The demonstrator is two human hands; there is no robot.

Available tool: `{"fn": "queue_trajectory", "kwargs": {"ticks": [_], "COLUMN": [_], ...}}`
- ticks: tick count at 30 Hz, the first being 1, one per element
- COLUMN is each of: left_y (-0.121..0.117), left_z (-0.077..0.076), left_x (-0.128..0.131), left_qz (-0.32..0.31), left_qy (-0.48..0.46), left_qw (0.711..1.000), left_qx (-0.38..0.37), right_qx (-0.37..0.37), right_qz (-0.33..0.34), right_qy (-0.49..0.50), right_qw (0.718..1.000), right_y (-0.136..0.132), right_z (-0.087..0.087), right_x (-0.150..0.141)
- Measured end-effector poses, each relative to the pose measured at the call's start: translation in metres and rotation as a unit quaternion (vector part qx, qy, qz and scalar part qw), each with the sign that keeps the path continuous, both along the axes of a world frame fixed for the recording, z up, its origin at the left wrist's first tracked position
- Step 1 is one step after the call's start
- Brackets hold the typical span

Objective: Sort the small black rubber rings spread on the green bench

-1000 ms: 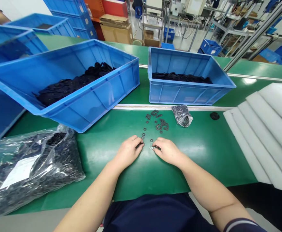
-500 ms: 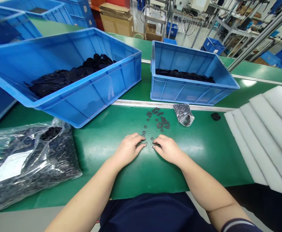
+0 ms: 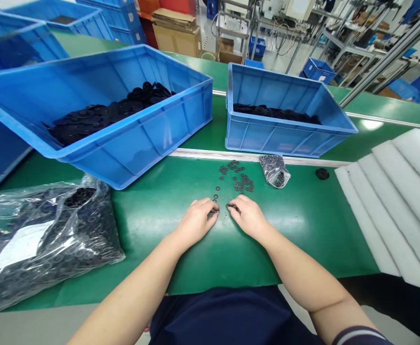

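Observation:
My left hand [image 3: 197,221] is low over the green table, its thumb and fingers closed round a small dark ring, mostly hidden by the fingertips. Opposite it, my right hand [image 3: 249,216] pinches a black rubber ring [image 3: 227,206] at the table surface. Between the hands lies a tiny shiny metal ring [image 3: 225,216]. A short line of loose black rings [image 3: 217,189] runs up from my left fingertips. Beyond my right hand, several more black rings [image 3: 244,183] are scattered in a loose group.
A small clear bag of tiny rings [image 3: 274,171] lies behind the loose rings. At left rests a big plastic bag of black rings [image 3: 84,235]. Two blue bins [image 3: 138,139] [image 3: 274,136] hold black discs. White foam sheets [image 3: 386,201] and a black round part [image 3: 322,174] are at right.
My right fingers have shifted slightly away from me, off the shiny metal ring and onto a black ring. The metal ring stays on the table. My left hand has barely moved.

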State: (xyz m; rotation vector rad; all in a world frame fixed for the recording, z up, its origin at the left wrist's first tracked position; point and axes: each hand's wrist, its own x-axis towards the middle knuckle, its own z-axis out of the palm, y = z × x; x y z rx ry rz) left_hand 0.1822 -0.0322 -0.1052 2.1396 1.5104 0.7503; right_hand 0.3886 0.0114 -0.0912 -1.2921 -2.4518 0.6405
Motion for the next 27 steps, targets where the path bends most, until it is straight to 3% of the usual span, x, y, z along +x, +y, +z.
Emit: {"fn": "queue_trajectory", "kwargs": {"ticks": [6, 16, 20, 27], "left_y": [0.011, 0.018, 0.018, 0.021], "left_z": [-0.007, -0.009, -0.009, -0.012], "left_x": [-0.006, -0.006, -0.004, -0.002], "left_qz": [0.071, 0.079, 0.087, 0.097], "left_qy": [-0.095, -0.06, -0.062, -0.059], "left_qw": [0.992, 0.994, 0.994, 0.993], "left_qx": [0.035, 0.043, 0.037, 0.04], "right_qx": [0.009, -0.008, -0.004, -0.01], "right_qz": [0.007, 0.0, -0.005, 0.065], "right_qy": [-0.008, -0.055, -0.012, -0.054], "right_qw": [1.0, 0.998, 1.0, 0.996], "right_y": [0.002, 0.0, -0.007, -0.017], "right_z": [-0.004, 0.0, 0.005, 0.007], "right_x": [-0.005, -0.008, -0.002, -0.001]}}
